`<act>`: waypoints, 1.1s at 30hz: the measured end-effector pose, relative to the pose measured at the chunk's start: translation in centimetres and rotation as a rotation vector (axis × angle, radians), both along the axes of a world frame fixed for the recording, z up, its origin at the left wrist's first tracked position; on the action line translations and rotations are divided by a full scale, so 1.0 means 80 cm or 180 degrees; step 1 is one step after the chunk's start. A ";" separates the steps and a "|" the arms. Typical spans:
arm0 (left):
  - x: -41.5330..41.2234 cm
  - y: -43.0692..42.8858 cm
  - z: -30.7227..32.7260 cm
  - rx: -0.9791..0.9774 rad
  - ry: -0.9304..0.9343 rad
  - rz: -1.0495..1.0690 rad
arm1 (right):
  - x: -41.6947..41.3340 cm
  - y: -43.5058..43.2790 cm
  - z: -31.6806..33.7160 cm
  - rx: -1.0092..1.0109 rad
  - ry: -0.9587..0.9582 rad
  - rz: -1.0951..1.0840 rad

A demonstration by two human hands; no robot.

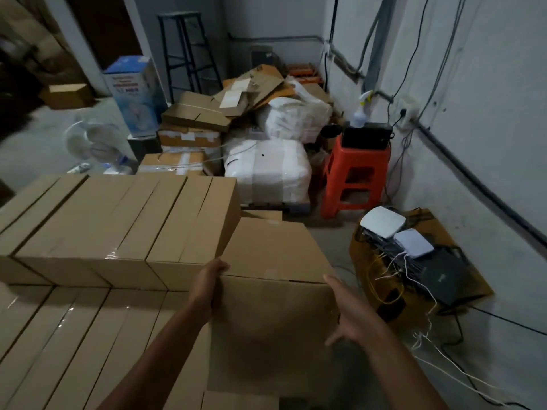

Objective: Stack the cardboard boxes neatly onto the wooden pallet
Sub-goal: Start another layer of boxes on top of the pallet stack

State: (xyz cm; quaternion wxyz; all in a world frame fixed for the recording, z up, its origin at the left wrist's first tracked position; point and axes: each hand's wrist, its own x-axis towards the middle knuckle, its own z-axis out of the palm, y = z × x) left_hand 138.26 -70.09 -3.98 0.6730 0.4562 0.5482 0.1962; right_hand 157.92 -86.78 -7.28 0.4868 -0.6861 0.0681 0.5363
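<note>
Stacked boxes (118, 226): far left, closed and taped, an upper row sitting on a lower layer.
Left hand (211, 279): fingers curled over the top left edge of the carried box, gripping it.
Carried box (275, 255): centre, flaps closed, just beside the right end of the upper row.
Right hand (347, 316): fingers straight and slightly spread, palm pressed flat against the box's right side.
Brown bag (470, 287): on the floor at right, holding white devices (383, 223), black devices (444, 276) and tangled cables.
</note>
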 end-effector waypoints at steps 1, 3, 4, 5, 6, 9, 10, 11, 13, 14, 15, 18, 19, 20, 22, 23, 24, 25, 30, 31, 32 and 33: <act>0.004 0.002 -0.002 0.0042 0.0015 0.0037 | 0.004 0.006 0.001 0.0024 -0.0082 -0.0043; 0.005 0.008 -0.007 0.0092 0.0034 0.0125 | 0.006 0.020 0.003 0.0049 -0.0171 -0.0119; 0.005 0.012 -0.010 0.0107 0.0024 0.0183 | 0.004 0.027 0.001 0.0047 -0.0207 -0.0175; 0.003 0.017 -0.015 0.0124 0.0023 0.0292 | 0.000 0.033 0.001 0.0061 -0.0241 -0.0224; 0.001 0.023 -0.018 0.0127 0.0043 0.0424 | -0.005 0.039 -0.001 0.0091 -0.0296 -0.0260; -0.007 0.035 -0.026 0.0094 0.0097 0.0663 | -0.027 0.050 -0.002 0.0149 -0.0530 -0.0308; -0.010 0.037 -0.030 0.0104 0.0031 0.0683 | -0.034 0.053 -0.005 0.0202 -0.0614 -0.0359; -0.012 0.041 -0.035 0.0149 -0.0029 0.0630 | -0.039 0.057 -0.009 0.0251 -0.0696 -0.0408; -0.014 0.050 -0.045 0.0274 -0.0052 0.0441 | -0.046 0.064 -0.020 0.0316 -0.0820 -0.0449; -0.014 0.055 -0.051 0.0302 -0.0064 0.0397 | -0.048 0.069 -0.027 0.0351 -0.0886 -0.0444; -0.014 0.059 -0.054 0.0298 -0.0066 0.0373 | -0.049 0.073 -0.034 0.0385 -0.0919 -0.0429; -0.015 0.069 -0.064 0.0306 -0.0093 0.0469 | -0.051 0.086 -0.045 0.0480 -0.0874 -0.0391; -0.012 0.076 -0.065 0.0324 -0.0095 0.0471 | -0.048 0.093 -0.049 0.0519 -0.0850 -0.0382; -0.008 0.085 -0.070 0.0366 -0.0103 0.0427 | -0.044 0.101 -0.056 0.0534 -0.0863 -0.0350; 0.006 0.109 -0.089 0.0405 -0.0049 0.0359 | -0.031 0.119 -0.078 0.0545 -0.0862 -0.0260; 0.012 0.117 -0.094 0.0378 -0.0024 0.0403 | -0.026 0.126 -0.088 0.0575 -0.0846 -0.0261; 0.016 0.124 -0.101 0.0308 -0.0038 0.0467 | -0.023 0.131 -0.095 0.0607 -0.0816 -0.0276; 0.023 0.133 -0.113 0.0211 -0.0065 0.0549 | -0.018 0.138 -0.108 0.0604 -0.0785 -0.0284; 0.062 0.169 -0.178 -0.0787 -0.0287 0.1203 | 0.005 0.174 -0.216 0.0356 -0.0798 -0.0475; 0.067 0.173 -0.191 -0.0942 -0.0320 0.1317 | 0.007 0.182 -0.226 0.0293 -0.0737 -0.0510; 0.072 0.178 -0.204 -0.1046 -0.0344 0.1430 | 0.009 0.190 -0.226 0.0239 -0.0646 -0.0540; 0.075 0.182 -0.217 -0.1102 -0.0351 0.1569 | 0.012 0.196 -0.230 0.0225 -0.0581 -0.0550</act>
